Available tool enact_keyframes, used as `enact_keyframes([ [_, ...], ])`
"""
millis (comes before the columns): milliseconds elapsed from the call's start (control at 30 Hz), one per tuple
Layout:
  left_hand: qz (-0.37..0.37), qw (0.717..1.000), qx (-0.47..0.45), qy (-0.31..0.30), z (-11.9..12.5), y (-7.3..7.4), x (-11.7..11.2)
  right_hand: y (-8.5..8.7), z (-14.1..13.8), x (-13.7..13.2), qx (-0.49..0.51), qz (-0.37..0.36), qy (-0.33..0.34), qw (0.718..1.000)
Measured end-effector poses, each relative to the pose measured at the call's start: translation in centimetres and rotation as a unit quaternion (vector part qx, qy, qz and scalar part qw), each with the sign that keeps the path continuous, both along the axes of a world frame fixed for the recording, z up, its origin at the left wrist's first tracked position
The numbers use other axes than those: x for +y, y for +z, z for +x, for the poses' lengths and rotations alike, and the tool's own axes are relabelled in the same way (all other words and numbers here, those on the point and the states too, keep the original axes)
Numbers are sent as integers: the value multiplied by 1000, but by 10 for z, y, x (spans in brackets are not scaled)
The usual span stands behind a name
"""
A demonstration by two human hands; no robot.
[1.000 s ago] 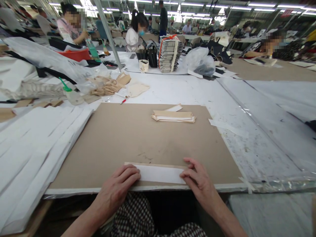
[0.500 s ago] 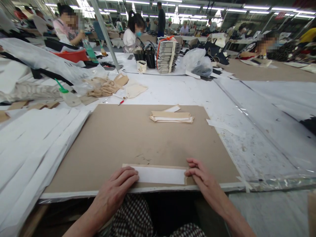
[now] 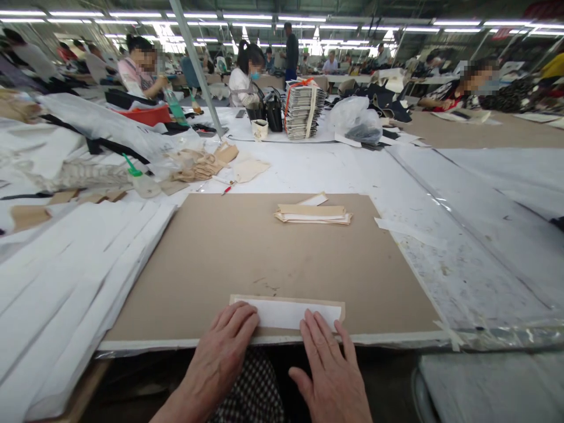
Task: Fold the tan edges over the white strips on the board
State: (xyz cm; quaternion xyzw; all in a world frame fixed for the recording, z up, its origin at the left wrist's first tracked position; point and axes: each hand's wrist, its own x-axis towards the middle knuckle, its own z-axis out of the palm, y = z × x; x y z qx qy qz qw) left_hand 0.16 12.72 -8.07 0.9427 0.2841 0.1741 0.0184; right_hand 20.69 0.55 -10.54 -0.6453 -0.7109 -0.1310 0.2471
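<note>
A white strip (image 3: 282, 314) lies on a slightly larger tan piece (image 3: 291, 298), whose edges show around it, near the front edge of a brown board (image 3: 229, 252). My left hand (image 3: 231, 332) rests on the strip's left end, fingers side by side and lying down on it, gripping nothing. On its right part my right hand (image 3: 328, 358) presses flat, fingers stretched out and thumb spread away. Farther back on the board is a small pile of tan and white strips (image 3: 314, 214).
Long white sheets (image 3: 88, 270) are heaped at the left. Beyond the board are a green-capped bottle (image 3: 143, 181), a red pen (image 3: 228, 188), tan fabric pieces (image 3: 198, 164), a tied stack (image 3: 303, 110) and a clear plastic bag (image 3: 356, 120). Several people sit or stand farther back.
My right hand has moved from the strip's right end onto its top, going from bent fingers to flat, stretched ones. My left hand stays on the left end. The view has shifted slightly.
</note>
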Motion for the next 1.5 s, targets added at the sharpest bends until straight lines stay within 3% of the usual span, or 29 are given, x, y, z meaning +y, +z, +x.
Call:
enact_keyframes([
  [100, 29, 998, 3, 58, 16, 0, -20, -8, 3, 1, -25, -3, 19, 999],
  [300, 57, 998, 23, 5, 49, -5, -45, -24, 10, -2, -15, 0, 45, 999],
  [467, 77, 994, 56, 55, 29, -10, -40, -38, 9, -3, -20, -2, -35, 999],
  [633, 114, 983, 72, 123, 4, -9, -36, -37, 19, 2, -140, 81, -5, 987],
  [933, 121, 981, 30, 150, -7, -9, -28, -22, 37, -14, -95, 5, -106, 990],
  [1033, 117, 984, -24, 135, 12, -1, -27, -21, 52, -23, -82, 12, -144, 986],
  [1200, 41, 996, -81, -20, 75, 10, -35, -25, 65, -36, -108, 4, -162, 981],
  [1300, -14, 997, -57, -58, 104, 6, -38, -27, 64, -38, -131, -7, -158, 979],
  [1500, -48, 997, -30, -56, 113, -5, -38, -19, 55, -33, -125, -53, -183, 974],
])
